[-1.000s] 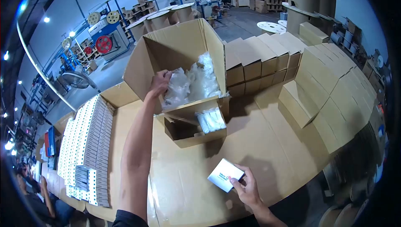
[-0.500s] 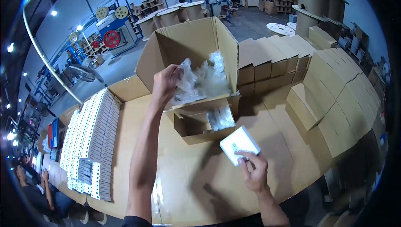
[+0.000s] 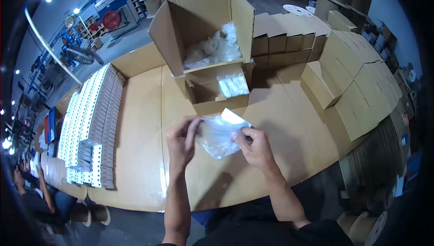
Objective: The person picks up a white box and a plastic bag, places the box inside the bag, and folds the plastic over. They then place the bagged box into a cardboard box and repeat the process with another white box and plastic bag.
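A clear plastic bag (image 3: 217, 139) is stretched between my two hands above the cardboard-covered table. My left hand (image 3: 184, 139) pinches the bag's left edge. My right hand (image 3: 255, 144) is closed on a white box (image 3: 235, 118), with the bag's right side against its fingers. The box is partly behind the plastic. Just beyond my hands is a small open carton (image 3: 221, 106) holding wrapped white packs (image 3: 233, 85). Behind it a larger open carton (image 3: 208, 17) holds a heap of clear plastic bags (image 3: 214, 49).
Stacked white boxes (image 3: 92, 128) line the table's left side. Brown cartons (image 3: 366, 81) are stacked at the right, with an open one (image 3: 321, 83) beside them. Another person (image 3: 43, 201) is at the far lower left. Machinery and spools stand behind.
My left hand has come back from the large carton with a plastic bag. My right hand has brought the white box up beside it. The view has tilted downward.
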Action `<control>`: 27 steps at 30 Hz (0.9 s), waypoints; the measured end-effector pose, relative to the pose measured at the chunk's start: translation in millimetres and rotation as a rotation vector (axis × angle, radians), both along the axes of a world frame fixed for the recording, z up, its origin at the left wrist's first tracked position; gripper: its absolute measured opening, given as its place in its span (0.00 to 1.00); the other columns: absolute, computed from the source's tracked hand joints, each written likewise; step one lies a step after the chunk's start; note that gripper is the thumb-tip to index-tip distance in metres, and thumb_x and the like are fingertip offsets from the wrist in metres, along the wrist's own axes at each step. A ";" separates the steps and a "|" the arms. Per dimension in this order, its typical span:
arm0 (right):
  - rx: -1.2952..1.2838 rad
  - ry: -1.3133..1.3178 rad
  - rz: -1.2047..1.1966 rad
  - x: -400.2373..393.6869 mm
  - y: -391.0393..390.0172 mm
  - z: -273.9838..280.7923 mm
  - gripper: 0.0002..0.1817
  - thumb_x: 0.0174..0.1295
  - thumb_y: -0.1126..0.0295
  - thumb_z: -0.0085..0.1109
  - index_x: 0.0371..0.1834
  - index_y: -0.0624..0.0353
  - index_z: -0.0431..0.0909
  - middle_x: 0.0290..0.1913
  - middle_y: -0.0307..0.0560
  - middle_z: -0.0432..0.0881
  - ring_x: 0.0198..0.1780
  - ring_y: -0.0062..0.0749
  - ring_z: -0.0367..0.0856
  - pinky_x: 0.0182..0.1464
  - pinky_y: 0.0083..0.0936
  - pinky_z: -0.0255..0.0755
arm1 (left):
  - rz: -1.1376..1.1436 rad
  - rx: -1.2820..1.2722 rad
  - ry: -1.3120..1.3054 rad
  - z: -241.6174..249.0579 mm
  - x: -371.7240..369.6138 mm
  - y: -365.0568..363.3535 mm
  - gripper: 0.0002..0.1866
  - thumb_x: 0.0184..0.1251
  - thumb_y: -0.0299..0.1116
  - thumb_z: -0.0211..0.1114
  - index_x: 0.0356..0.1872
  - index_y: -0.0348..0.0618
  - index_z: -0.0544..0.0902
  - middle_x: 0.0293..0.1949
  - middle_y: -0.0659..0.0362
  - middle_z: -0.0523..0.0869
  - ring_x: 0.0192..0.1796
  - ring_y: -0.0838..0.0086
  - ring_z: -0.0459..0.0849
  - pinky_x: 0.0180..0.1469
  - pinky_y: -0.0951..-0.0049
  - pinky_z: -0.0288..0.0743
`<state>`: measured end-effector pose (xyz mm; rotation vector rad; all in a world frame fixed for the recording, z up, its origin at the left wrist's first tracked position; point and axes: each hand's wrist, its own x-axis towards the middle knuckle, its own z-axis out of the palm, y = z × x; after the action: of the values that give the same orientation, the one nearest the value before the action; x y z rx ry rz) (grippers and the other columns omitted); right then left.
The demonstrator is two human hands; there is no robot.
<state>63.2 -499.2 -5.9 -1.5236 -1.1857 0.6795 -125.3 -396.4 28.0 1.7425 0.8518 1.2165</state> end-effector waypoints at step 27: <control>0.185 0.383 -0.132 -20.3 -21.0 -30.7 0.15 0.72 0.65 0.65 0.46 0.70 0.84 0.42 0.43 0.82 0.42 0.22 0.80 0.47 0.20 0.75 | -0.012 -0.413 -0.159 -75.0 -16.9 -80.5 0.05 0.77 0.23 0.58 0.45 0.33 0.80 0.31 0.63 0.81 0.30 0.83 0.77 0.32 0.81 0.72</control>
<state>42.9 -520.2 -36.6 -1.2369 -0.8267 0.7136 -142.2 -476.9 -47.1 1.3015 0.9199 1.0656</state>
